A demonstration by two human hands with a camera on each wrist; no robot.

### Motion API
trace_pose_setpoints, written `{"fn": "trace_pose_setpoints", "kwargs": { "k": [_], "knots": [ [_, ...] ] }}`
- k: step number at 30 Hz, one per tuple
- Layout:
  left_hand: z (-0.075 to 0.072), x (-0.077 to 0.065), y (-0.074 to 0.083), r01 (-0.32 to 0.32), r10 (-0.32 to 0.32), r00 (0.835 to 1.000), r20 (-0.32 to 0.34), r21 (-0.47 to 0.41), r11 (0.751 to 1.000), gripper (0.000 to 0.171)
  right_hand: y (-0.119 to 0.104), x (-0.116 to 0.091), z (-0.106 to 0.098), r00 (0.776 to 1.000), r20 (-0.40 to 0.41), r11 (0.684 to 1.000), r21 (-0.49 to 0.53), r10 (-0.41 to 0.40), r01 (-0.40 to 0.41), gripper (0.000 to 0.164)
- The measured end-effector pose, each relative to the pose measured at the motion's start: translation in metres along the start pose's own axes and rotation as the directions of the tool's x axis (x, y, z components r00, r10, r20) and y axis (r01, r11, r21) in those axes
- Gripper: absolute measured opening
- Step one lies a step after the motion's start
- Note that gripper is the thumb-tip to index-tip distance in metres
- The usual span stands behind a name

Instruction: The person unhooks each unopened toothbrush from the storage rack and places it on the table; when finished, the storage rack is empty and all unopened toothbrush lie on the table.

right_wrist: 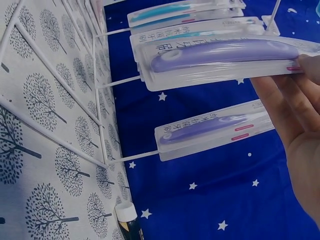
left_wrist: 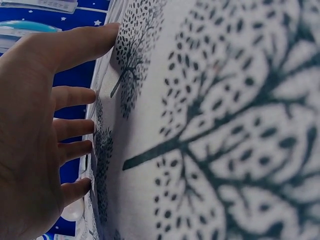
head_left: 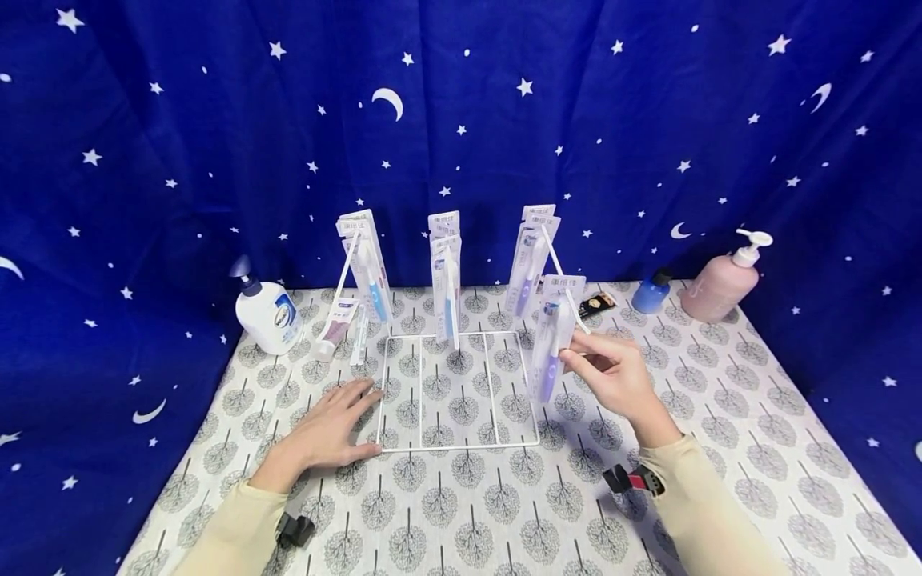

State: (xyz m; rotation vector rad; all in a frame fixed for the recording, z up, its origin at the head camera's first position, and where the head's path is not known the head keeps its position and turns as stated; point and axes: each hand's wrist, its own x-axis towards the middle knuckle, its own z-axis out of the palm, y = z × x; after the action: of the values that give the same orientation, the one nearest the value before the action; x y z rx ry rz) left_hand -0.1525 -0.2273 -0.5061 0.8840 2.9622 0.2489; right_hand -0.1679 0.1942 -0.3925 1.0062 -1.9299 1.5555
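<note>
My right hand (head_left: 615, 376) pinches the edge of a packaged purple toothbrush (head_left: 555, 344), held upright at the front end of the right-hand hook of a white wire rack (head_left: 461, 449). In the right wrist view the toothbrush pack (right_wrist: 215, 57) lies across the frame, thumb at its edge. Further back on that hook hang purple toothbrush packs (head_left: 528, 256). Blue toothbrush packs hang from the middle hook (head_left: 445, 280) and the left hook (head_left: 369, 268). My left hand (head_left: 327, 424) rests spread beside the rack's left side, fingertips right at the base wire.
At the left stand a white pump bottle (head_left: 270, 318) and a toothpaste tube (head_left: 336, 328). A smaller slim pack (head_left: 360, 340) is beside the tube. Behind my right hand lies a black-and-gold tube (head_left: 598, 305). Further right are a blue bottle (head_left: 651, 292) and a pink pump bottle (head_left: 720, 286).
</note>
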Motion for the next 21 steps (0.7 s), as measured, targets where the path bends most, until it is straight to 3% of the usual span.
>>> {"fn": "trace_pose_setpoints", "kwargs": {
  "k": [15, 21],
  "knots": [
    [0.001, 0.001, 0.0, -0.002, 0.002, 1.0, 0.002, 0.0, 1.0, 0.088, -0.016, -0.012, -0.003, 0.997, 0.017, 0.995, 0.058, -0.079, 0.078, 0.04],
    [0.0, 0.001, 0.001, -0.001, 0.001, 1.0, 0.003, -0.005, 1.0, 0.088, -0.023, -0.015, -0.003, 0.995, 0.015, 0.995, 0.034, -0.094, 0.094, 0.037]
  ]
}}
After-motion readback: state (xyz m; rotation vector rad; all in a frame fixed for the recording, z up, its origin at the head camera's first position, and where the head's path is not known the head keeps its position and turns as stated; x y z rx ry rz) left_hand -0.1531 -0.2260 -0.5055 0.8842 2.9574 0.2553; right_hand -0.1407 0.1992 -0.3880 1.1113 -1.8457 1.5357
